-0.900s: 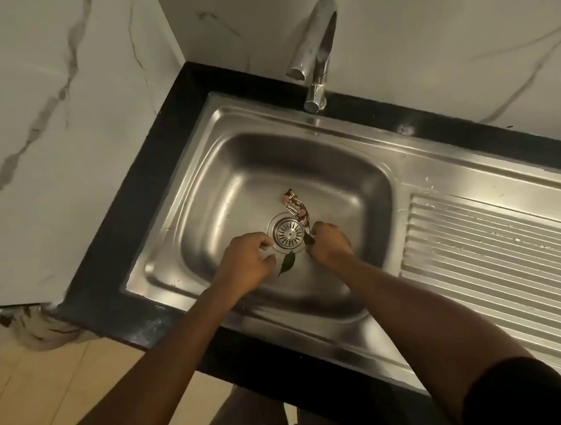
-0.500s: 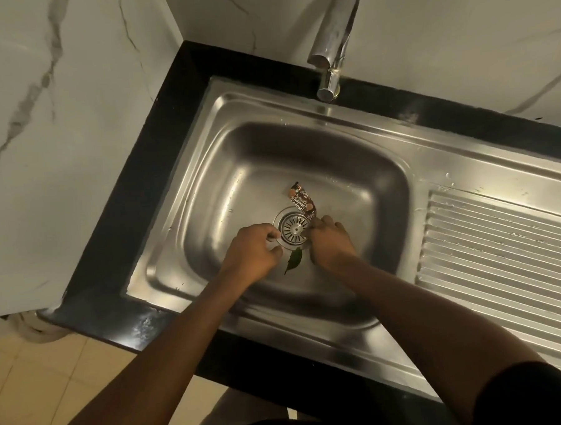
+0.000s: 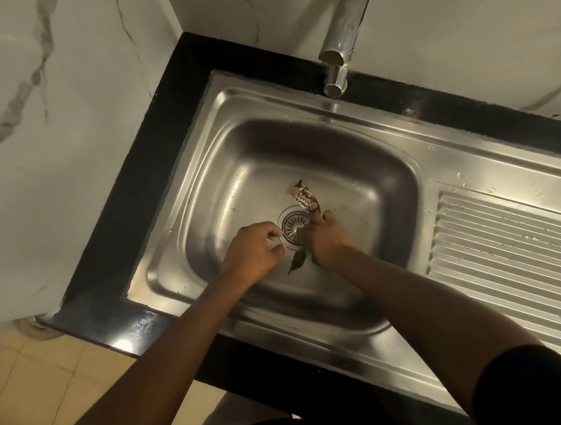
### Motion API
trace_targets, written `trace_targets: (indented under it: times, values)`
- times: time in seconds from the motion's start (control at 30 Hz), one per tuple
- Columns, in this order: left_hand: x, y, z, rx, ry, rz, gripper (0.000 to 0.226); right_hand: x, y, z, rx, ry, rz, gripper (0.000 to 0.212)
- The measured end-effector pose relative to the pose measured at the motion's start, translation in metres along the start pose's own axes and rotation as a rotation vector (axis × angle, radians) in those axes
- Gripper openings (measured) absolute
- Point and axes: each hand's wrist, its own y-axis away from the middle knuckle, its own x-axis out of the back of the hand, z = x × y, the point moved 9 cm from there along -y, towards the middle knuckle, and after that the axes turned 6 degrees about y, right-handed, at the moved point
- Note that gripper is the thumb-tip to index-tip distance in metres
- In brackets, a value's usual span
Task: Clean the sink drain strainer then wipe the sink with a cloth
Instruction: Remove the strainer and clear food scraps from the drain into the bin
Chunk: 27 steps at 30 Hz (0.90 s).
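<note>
The round metal drain strainer [image 3: 293,227] sits in the drain at the bottom of the steel sink basin [image 3: 238,182]. My left hand [image 3: 252,252] is curled at its left rim, thumb and forefinger pinching the edge. At the right rim is my right hand [image 3: 326,239], thumb over the strainer and fingertips touching the lower end of a brown snack wrapper [image 3: 305,196] that lies just behind the drain. A green leaf [image 3: 296,263] lies on the basin floor between my wrists. No cloth is in view.
The chrome faucet [image 3: 339,53] overhangs the back rim of the sink. A ribbed drainboard [image 3: 502,252] with water drops extends to the right. A black counter edge [image 3: 160,173] frames the sink, with marble walls on the left and behind.
My head has moved closer over the sink. Both hands stay at the strainer; the right hand's fingers have crept up against the wrapper's lower end.
</note>
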Motion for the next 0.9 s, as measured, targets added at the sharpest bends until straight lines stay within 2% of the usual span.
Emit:
trace_targets:
  times: [0.3, 0.57, 0.7, 0.9]
  values:
    - [-0.004, 0.002, 0.000, -0.004, 0.006, -0.006, 0.028, -0.002, 0.002, -0.005, 0.021, 0.001, 0.007, 0.032]
    - [0.001, 0.004, 0.000, 0.000, 0.005, 0.004, 0.030, 0.002, 0.000, -0.011, 0.073, 0.002, 0.025, 0.049]
    - [0.004, 0.005, -0.001, 0.013, 0.014, 0.005, 0.030, 0.005, 0.000, -0.006, 0.078, -0.034, 0.051, 0.048]
    - [0.012, 0.002, 0.004, 0.035, 0.070, 0.046, 0.023, 0.036, 0.013, 0.012, -0.022, -0.175, 0.302, 0.029]
